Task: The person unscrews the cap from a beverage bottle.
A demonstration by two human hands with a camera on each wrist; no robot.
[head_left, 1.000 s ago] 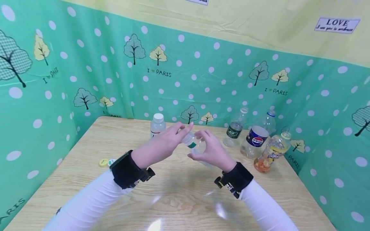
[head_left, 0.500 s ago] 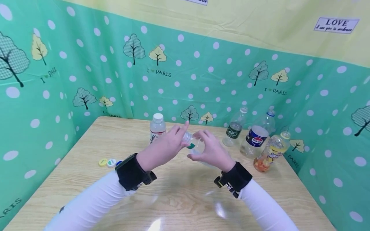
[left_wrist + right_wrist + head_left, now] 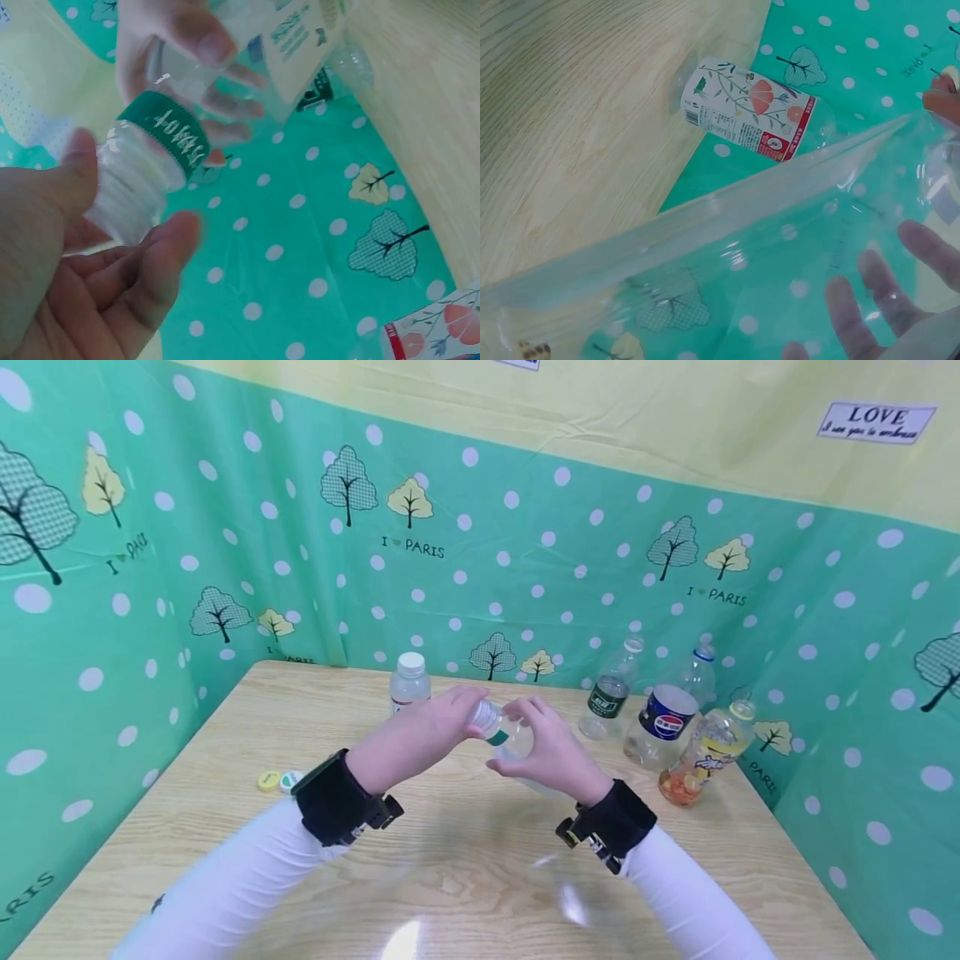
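Observation:
Above the middle of the table, a clear plastic bottle (image 3: 519, 745) with a green neck band (image 3: 166, 129) is tilted, its pale ribbed neck end (image 3: 486, 717) toward the left. My right hand (image 3: 551, 745) grips the body; through the clear plastic its fingers (image 3: 889, 289) show in the right wrist view. My left hand (image 3: 420, 731) is at the neck end, thumb on one side and fingers curled round the other. In the left wrist view, the left hand's fingers (image 3: 161, 262) bend close under the ribbed part. A beige label (image 3: 296, 45) shows farther down the bottle.
A bottle with a white cap (image 3: 411, 685) and floral label stands behind my left hand. At right stand a green-labelled bottle (image 3: 609, 697), a Pepsi bottle (image 3: 667, 722) and an orange-bottomed bottle (image 3: 705, 756). A yellow cap (image 3: 268, 781) and white cap (image 3: 291, 781) lie at left.
My left hand's raised finger has come down and its fingers now curl over the neck end. A blue cap seen half a second ago is hidden behind the left wrist. The right hand stays put.

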